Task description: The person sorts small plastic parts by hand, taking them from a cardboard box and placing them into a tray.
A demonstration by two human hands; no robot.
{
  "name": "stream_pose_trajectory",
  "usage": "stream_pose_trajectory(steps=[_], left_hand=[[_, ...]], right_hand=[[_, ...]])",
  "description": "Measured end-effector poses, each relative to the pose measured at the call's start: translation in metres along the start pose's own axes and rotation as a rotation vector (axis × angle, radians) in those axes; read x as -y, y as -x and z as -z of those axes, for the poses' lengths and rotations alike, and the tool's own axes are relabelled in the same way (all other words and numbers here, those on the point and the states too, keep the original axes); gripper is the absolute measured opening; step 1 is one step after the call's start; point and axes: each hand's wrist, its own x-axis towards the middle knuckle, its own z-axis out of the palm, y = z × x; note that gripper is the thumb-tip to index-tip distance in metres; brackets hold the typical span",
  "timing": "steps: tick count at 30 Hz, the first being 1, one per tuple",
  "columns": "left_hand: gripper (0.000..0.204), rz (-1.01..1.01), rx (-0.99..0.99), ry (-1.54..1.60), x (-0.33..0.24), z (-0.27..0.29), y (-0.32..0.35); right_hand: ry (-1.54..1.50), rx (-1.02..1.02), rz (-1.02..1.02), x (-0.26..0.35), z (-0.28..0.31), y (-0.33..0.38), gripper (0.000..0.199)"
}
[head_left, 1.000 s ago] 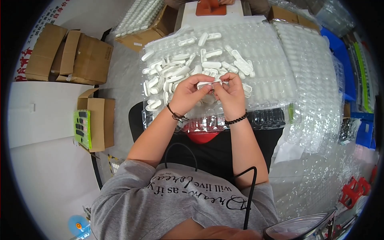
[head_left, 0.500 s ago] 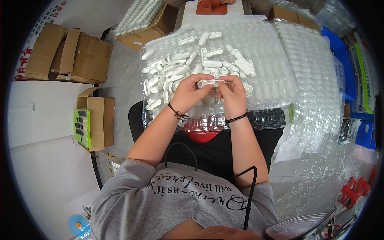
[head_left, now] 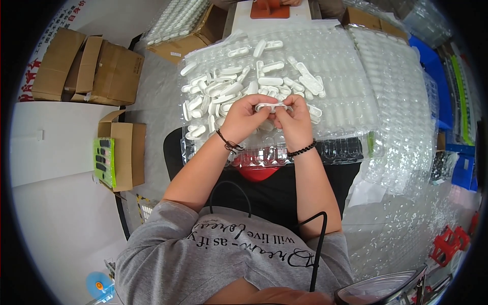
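Head view: both hands meet over the clear tray (head_left: 351, 109), fingers pinched on one white part (head_left: 271, 107) held between them. Left hand (head_left: 244, 118) is curled shut on the part's left end, right hand (head_left: 295, 122) curled shut on its right end; thumbs sit underneath, mostly hidden. The part hangs just above the pile (head_left: 229, 91) of the same white pieces, which lies loose across the tray's far-left area. Black bracelets on both wrists. Right of the tray, more clear blister sheets (head_left: 406, 91) are stacked. Near edge of the tray has a row of dark pockets (head_left: 340, 150), contents too small to tell. Left of the person: open cartons (head_left: 89, 66) far, a smaller box (head_left: 124, 155) near, with a green card (head_left: 104, 162) beside it. Far edge: an orange item (head_left: 272, 7) on a white surface, another person's hand just touching it.

Risks, as I judge them:
- Grip is fingertip-only at both ends; uneven pull could snap the part or flick it into the pile, where it's lost among lookalikes.
- Wrists hover low over the pile; a dropped forearm could sweep pieces off the tray's left rim.
- Tray is thin plastic overhanging the lap; leaning on the near edge could tip it.
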Motion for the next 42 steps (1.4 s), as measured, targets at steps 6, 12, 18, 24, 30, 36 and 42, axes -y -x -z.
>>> stream_pose_trajectory(steps=[6, 12, 18, 24, 30, 36, 42], left_hand=[[0.024, -0.017, 0.005, 0.025, -0.007, -0.004, 0.0], [0.029, 0.009, 0.024, -0.044, -0.017, -0.004, 0.001], [0.028, 0.056, 0.031, -0.192, -0.018, -0.007, -0.002], [0.027, -0.004, 0.029, 0.063, -0.022, 0.017, -0.023], [0.035, -0.009, -0.303, 0.33, -0.019, 0.09, -0.109], [0.043, -0.031, -0.422, -0.133, -0.001, 0.114, -0.118], [0.029, -0.25, -0.14, -0.733, -0.011, 0.078, -0.063]], right_hand=[[0.04, 0.048, 0.041, -0.004, 0.007, -0.001, 0.02], [0.108, 0.105, 0.056, 0.001, 0.005, 0.001, 0.022], [0.095, 0.068, 0.009, -0.009, 0.006, 0.001, 0.021], [0.049, 0.03, 0.164, 0.001, -0.002, 0.003, 0.019], [1.026, -0.316, 0.685, 0.005, 0.018, -0.004, 0.018], [1.429, -0.248, 0.566, 0.0, 0.012, 0.007, 0.025], [1.481, -0.21, 0.506, 0.003, 0.008, 0.01, 0.028]])
